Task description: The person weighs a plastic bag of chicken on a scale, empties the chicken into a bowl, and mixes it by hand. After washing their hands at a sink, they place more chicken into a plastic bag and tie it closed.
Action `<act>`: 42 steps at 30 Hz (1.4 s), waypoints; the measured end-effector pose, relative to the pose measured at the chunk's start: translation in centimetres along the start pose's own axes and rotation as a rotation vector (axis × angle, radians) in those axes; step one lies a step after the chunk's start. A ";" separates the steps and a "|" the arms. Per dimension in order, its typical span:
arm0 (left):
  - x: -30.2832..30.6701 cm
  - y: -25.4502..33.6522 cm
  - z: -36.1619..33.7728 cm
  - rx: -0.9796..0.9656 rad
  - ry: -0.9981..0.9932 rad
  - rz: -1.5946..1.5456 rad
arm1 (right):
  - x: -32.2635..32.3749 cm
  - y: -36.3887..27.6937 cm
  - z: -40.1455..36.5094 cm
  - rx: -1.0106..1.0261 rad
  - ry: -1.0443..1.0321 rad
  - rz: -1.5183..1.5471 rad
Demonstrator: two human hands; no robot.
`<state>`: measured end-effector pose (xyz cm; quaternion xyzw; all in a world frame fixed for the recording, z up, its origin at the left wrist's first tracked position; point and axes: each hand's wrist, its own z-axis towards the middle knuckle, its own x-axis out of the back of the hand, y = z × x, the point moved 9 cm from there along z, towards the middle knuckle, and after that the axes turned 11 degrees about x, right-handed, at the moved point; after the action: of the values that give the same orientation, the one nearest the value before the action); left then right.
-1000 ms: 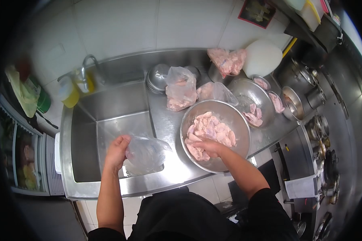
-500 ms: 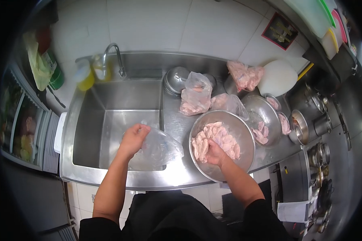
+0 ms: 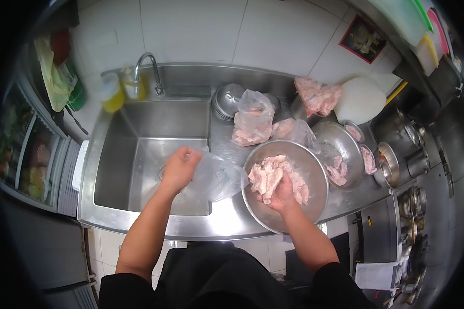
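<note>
My left hand (image 3: 181, 169) pinches the rim of a clear plastic bag (image 3: 222, 177), which hangs over the right edge of the sink (image 3: 121, 170) and reaches the steel bowl. In the large steel bowl (image 3: 314, 206), my right hand (image 3: 282, 194) holds several pieces of raw meat (image 3: 265, 177) at the left side, lifted a little. More pale pink meat (image 3: 300, 189) lies in the bowl, behind and right of that hand. The bag's opening is near my left fingers and its contents are hard to make out.
Filled bags (image 3: 253, 119) stand behind the bowl, beside stacked metal bowls (image 3: 226, 103). Another bag of meat (image 3: 319, 97) rests on a pot. A strainer-like bowl (image 3: 340, 139) with meat pieces is at the right. A faucet (image 3: 159, 77) rises behind the sink.
My right hand has gathered meat and raised it slightly within the bowl. My left hand has moved up a little, and the bag has shifted right, towards the bowl.
</note>
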<state>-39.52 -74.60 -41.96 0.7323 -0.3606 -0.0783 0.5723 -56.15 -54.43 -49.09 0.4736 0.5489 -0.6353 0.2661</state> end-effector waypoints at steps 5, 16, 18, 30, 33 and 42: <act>-2.9 2.9 -0.2 -0.084 -0.056 0.062 | -7.7 1.9 -1.2 -0.111 -0.113 0.195; -6.0 6.6 -1.5 -0.155 -0.373 0.112 | -7.1 5.1 2.0 -0.135 -0.089 0.091; -5.5 7.5 -2.0 -0.162 -0.398 0.160 | -6.5 5.2 3.5 -0.136 -0.097 0.060; -4.8 7.8 0.2 -0.121 -0.346 -0.200 | -4.9 3.6 8.4 -0.012 0.174 -0.278; -4.9 8.4 0.1 -0.189 -0.341 -0.222 | -4.7 3.9 8.2 -0.007 0.237 -0.317; -4.9 8.4 -0.1 -0.253 -0.374 0.081 | -4.9 0.8 10.7 0.122 0.301 -0.278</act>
<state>-46.73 -72.25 -35.87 0.6123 -0.4769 -0.2341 0.5855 -56.73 -65.69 -45.58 0.4983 0.6028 -0.6200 0.0616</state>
